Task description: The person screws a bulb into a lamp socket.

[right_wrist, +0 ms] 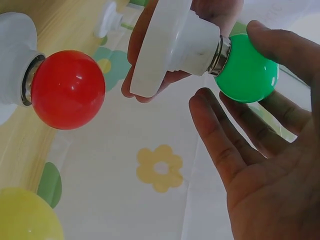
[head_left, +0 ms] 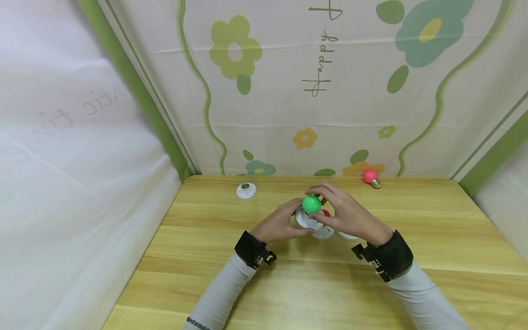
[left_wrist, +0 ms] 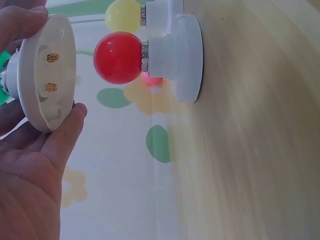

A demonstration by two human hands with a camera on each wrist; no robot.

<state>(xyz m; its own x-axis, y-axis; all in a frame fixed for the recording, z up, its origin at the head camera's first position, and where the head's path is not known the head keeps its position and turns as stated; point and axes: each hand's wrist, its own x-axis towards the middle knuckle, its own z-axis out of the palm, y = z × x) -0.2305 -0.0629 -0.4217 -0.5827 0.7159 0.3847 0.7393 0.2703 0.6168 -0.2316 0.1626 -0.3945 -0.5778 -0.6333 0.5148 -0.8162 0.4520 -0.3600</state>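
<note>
My left hand [head_left: 280, 223] grips a white lamp holder [head_left: 304, 220] by its round rim, raised above the table. In the left wrist view the holder's hollow underside [left_wrist: 57, 75] shows two brass contacts. A green light bulb [head_left: 311, 204] sits in the holder's socket, a strip of its metal base [right_wrist: 220, 55] still visible. My right hand [head_left: 350, 211] holds this bulb between thumb and fingers; the thumb tip [right_wrist: 257, 29] lies against the glass. Just beyond, a red bulb [left_wrist: 118, 58] stands in a second white holder [left_wrist: 189, 57] on the table.
A yellow bulb [left_wrist: 123, 16] in another white holder stands beside the red one. Toward the back left is a bulbless white holder [head_left: 246, 190]. A loose pink bulb [head_left: 370, 177] lies near the back edge, by the flowered curtain [head_left: 280, 91].
</note>
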